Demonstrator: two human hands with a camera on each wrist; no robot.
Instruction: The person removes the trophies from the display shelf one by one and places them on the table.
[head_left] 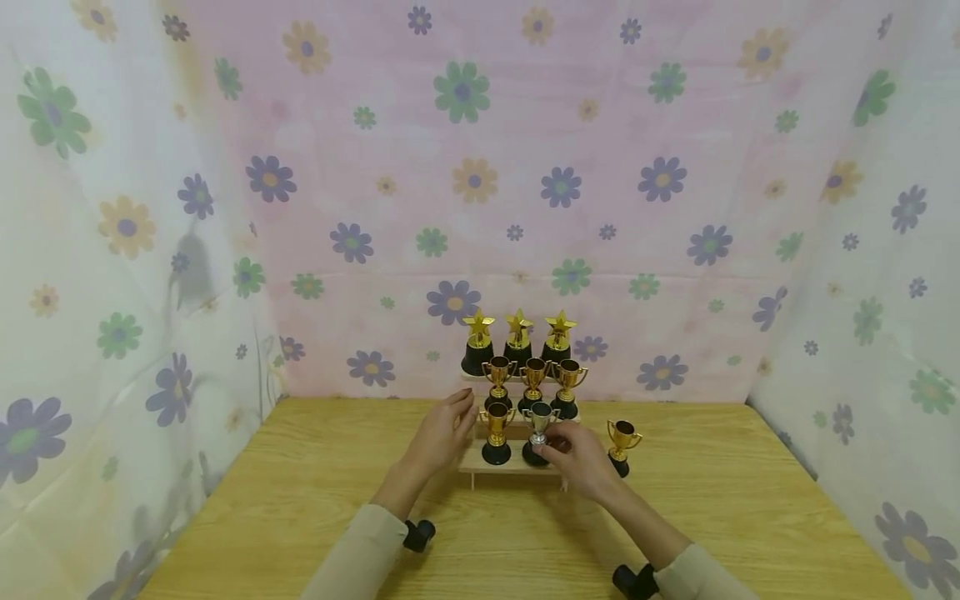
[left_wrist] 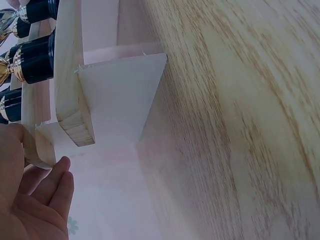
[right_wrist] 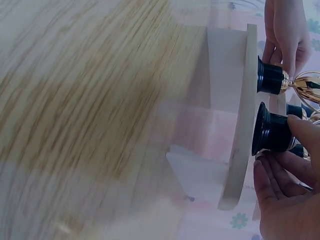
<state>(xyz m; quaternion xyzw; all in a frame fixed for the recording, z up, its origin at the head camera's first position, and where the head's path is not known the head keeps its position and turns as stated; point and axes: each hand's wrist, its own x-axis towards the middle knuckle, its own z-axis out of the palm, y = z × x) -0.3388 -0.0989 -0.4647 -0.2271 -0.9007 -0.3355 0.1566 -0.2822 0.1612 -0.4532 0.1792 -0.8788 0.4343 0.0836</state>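
My right hand (head_left: 583, 460) pinches a silver trophy cup (head_left: 540, 419) low on its body, thumb on one side and fingers on the other. Its black base (right_wrist: 270, 131) is right at the front step of a tiered wooden stand (head_left: 517, 468). Beside it on that step is a gold trophy cup (head_left: 497, 427). At the stand's left side, my left hand (head_left: 441, 432) grips the end of the middle step (left_wrist: 46, 151), thumb above and fingers beneath. Three gold cups (head_left: 534, 377) line the middle step, and three star trophies (head_left: 518, 333) stand along the top.
Another gold trophy cup (head_left: 622, 440) stands on the wooden table (head_left: 315, 467), right of the stand and near my right hand. A flowered cloth (head_left: 510, 233) hangs behind the table and along both sides. White side supports (left_wrist: 120, 95) hold up the steps.
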